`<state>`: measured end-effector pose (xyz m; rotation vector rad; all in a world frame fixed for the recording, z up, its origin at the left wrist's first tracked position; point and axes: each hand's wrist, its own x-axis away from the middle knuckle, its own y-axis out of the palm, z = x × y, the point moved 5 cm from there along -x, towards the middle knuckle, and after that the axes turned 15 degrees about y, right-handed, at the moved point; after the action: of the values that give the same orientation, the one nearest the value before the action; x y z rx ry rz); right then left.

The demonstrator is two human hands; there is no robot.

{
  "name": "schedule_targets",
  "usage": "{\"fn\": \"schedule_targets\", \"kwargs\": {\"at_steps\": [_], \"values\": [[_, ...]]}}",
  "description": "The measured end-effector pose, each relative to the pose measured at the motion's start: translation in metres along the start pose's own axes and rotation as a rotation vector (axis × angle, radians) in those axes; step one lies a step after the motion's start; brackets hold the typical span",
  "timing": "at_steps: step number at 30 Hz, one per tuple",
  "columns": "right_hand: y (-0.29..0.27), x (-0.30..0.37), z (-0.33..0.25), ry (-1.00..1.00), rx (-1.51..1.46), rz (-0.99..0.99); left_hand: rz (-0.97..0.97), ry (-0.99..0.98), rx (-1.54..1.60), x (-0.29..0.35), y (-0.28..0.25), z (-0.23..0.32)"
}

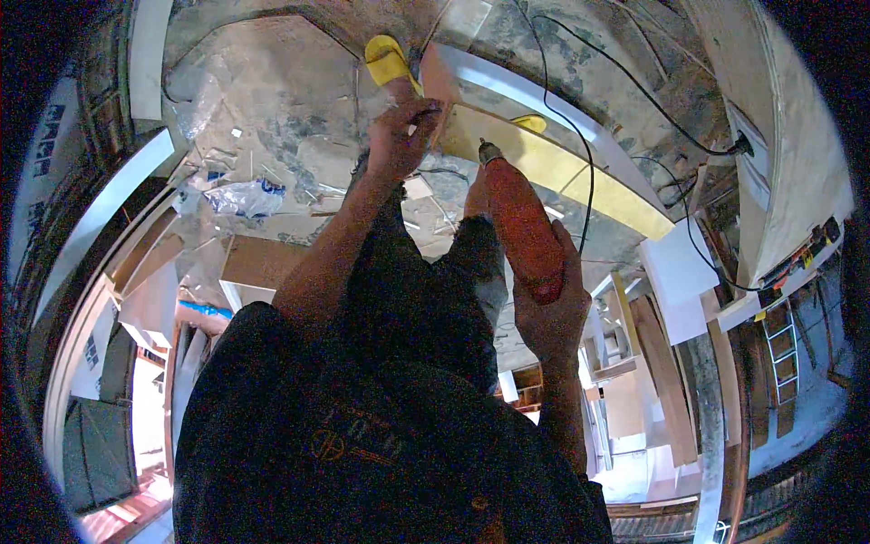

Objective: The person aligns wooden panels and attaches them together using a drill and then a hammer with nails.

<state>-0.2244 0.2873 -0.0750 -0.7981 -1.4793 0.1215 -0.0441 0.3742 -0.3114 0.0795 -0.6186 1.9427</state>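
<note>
My right hand point(551, 313) is wrapped round a red power drill point(526, 227). The drill's chuck point(489, 150) points away from me, toward the inner face of a long wooden box-like piece point(589, 177) with a pale yellowish inside. A gap shows between the drill's tip and the wood. At the near-left end of that piece, beside its reddish end board point(437, 77), is my left hand point(401, 136). Its fingers are curled together, and a small pale spot shows at them; what they hold is too small to make out.
Yellow slippers point(387, 60) are on my feet. A black cable point(591, 172) hangs across the wooden piece. Crumpled clear plastic point(243, 198) and scraps lie on the dusty floor. Boards point(662, 381) are stacked at the right, and a brown panel point(258, 263) stands at the left.
</note>
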Motion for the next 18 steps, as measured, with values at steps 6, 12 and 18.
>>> {"fn": "schedule_targets", "kwargs": {"at_steps": [6,12,18], "values": [[0.008,-0.005,0.012,-0.091,0.026,0.033,-0.009,0.041,0.198,-0.004,0.019,-0.017],[0.01,-0.008,0.01,-0.139,0.011,0.049,0.055,0.134,0.307,0.005,0.027,-0.028],[0.009,-0.007,0.009,-0.06,-0.046,-0.009,0.05,0.189,0.196,0.002,0.025,-0.016]]}}
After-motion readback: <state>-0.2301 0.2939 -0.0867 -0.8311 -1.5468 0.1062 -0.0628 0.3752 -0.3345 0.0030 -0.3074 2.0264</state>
